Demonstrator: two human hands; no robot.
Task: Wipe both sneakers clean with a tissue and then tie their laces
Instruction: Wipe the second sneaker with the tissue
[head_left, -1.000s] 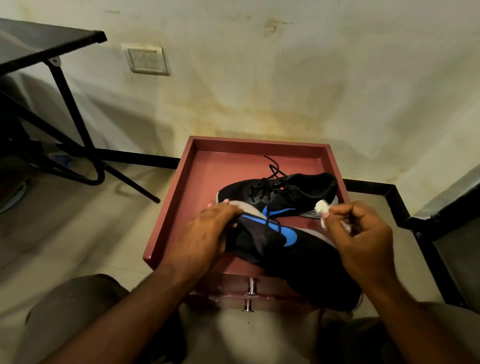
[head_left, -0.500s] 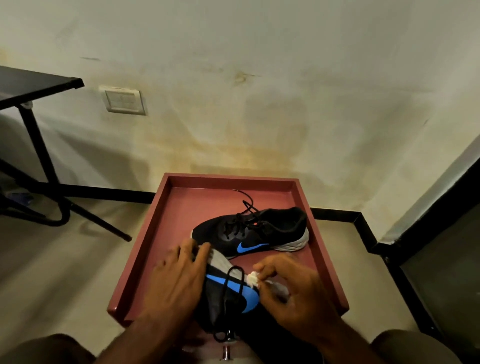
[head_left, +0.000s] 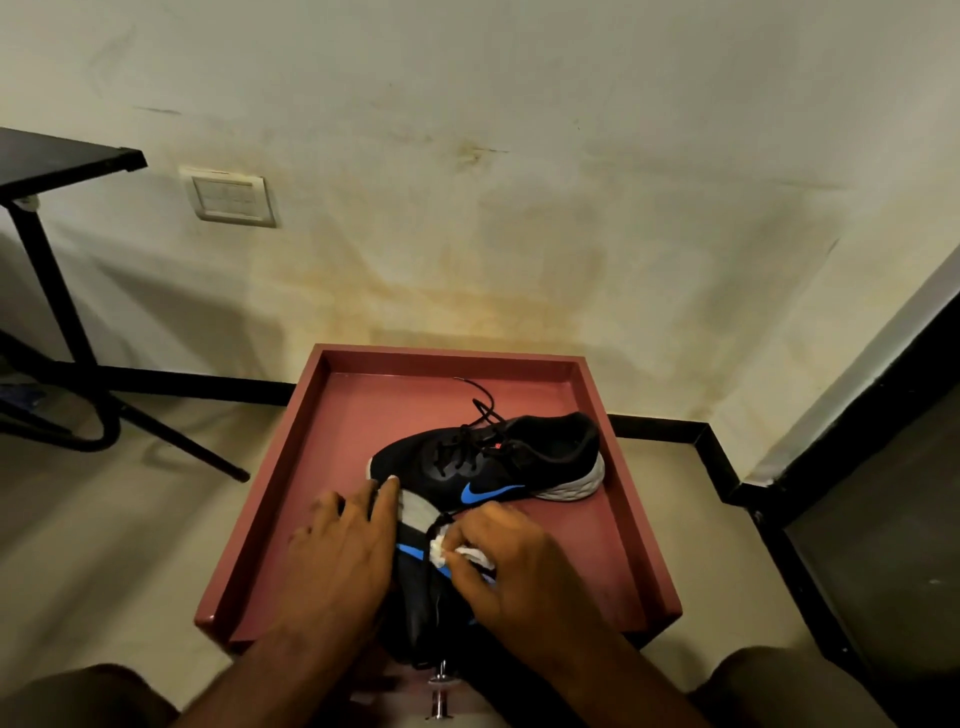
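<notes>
Two black sneakers with blue logos are in a red drawer (head_left: 306, 452). The far sneaker (head_left: 498, 462) lies on its sole, toe to the left, its black laces loose and trailing toward the drawer's back. The near sneaker (head_left: 421, 587) is tilted on its side at the drawer's front, its grey sole edge showing. My left hand (head_left: 343, 556) grips it around the toe end. My right hand (head_left: 509, 566) presses a crumpled white tissue (head_left: 441, 548) against the near sneaker's side by the blue logo. Much of the near sneaker is hidden under both hands.
The drawer's metal knob (head_left: 441, 691) points toward me between my knees. A stained wall with a switch plate (head_left: 234, 200) rises behind. A black metal table (head_left: 57, 166) with slanted legs stands at the left. A dark panel (head_left: 883, 519) borders the right.
The view has tilted upward, so the drawer and shoes sit lower in frame. My right hand with the tissue has moved from the sneaker's heel end to its side by the logo.
</notes>
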